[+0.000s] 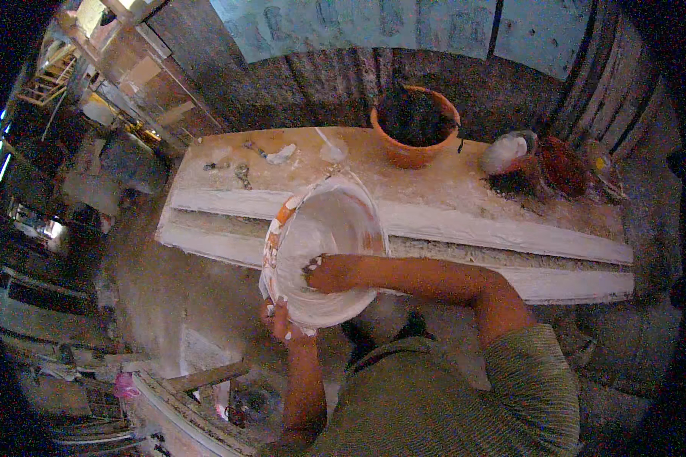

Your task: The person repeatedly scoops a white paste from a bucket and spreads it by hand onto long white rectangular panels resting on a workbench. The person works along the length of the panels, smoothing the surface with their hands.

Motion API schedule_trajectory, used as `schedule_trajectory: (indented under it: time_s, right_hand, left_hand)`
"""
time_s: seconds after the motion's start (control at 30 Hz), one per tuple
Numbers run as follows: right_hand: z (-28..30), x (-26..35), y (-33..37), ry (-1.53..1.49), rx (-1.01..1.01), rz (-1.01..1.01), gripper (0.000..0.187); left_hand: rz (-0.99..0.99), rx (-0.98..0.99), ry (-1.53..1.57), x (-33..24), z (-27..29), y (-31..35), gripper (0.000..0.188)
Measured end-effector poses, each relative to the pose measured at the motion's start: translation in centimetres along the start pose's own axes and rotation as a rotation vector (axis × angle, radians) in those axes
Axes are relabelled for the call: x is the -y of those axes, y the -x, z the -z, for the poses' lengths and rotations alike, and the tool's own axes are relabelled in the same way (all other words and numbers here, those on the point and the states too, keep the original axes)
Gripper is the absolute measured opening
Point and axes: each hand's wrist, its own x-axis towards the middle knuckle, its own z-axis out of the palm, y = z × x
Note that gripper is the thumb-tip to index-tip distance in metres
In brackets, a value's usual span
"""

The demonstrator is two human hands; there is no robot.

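A bucket [335,301] with an orange outside is tilted toward me, its inside coated with white paste. My left hand [282,321], smeared white, is closed on the bucket's near left rim. My right hand [330,273] reaches into the bucket with curled fingers, white on their tips. Whatever those fingers may hold is hidden. Behind the bucket, long white-coated strips [465,226] run along the front of a wooden table [404,180].
An orange tub [408,154] with dark contents stands at the table's back. To its right are a whitish rounded bundle [504,154] and a reddish container [562,169]. White-smeared scraps [280,154] lie at the back left. Wooden framing [206,378] stands at lower left.
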Motion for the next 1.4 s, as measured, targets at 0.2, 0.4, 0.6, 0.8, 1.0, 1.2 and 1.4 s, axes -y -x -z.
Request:
schedule_trajectory:
  time_s: [0.2, 0.4, 0.6, 0.8, 1.0, 1.2, 1.4]
  right_hand:
    - [3.2, -4.4, 3.4, 0.077, -0.024, -0.009, 0.036]
    - [-0.7, -2.8, 4.6, 0.026, 0.345, 0.02, 0.042]
    - [-1.9, -3.0, 3.5, 0.139, 0.061, -0.023, 0.05]
    - [-1.3, -2.6, 4.3, -0.012, 0.236, 0.026, 0.052]
    - [-1.3, -4.0, 7.4, 0.114, 0.056, -0.22, 0.051]
    - [-10.7, -2.8, 5.8, 0.024, -0.116, -0.223, 0.043]
    - [-11.2, 3.2, 9.8, -0.31, -0.01, -0.331, 0.039]
  left_hand:
    - [0.381, 0.097, 0.166, -3.2, 1.4, -0.5, 0.036]
    - [0.246, 0.147, 0.117, -1.2, 1.3, 1.5, 0.034]
    - [0.747, 0.092, 0.467, -0.8, 1.8, 1.7, 0.028]
    - [0.653, -0.018, 0.457, -2.5, -0.4, 1.1, 0.019]
    - [0.74, -0.049, 0.317, -5.5, -2.3, 1.7, 0.021]
    - [0.659, 0.461, 0.211, -9.1, -3.5, -1.2, 0.021]
    - [0.424, 0.504, 0.098, -14.6, -4.5, -4.5, 0.033]
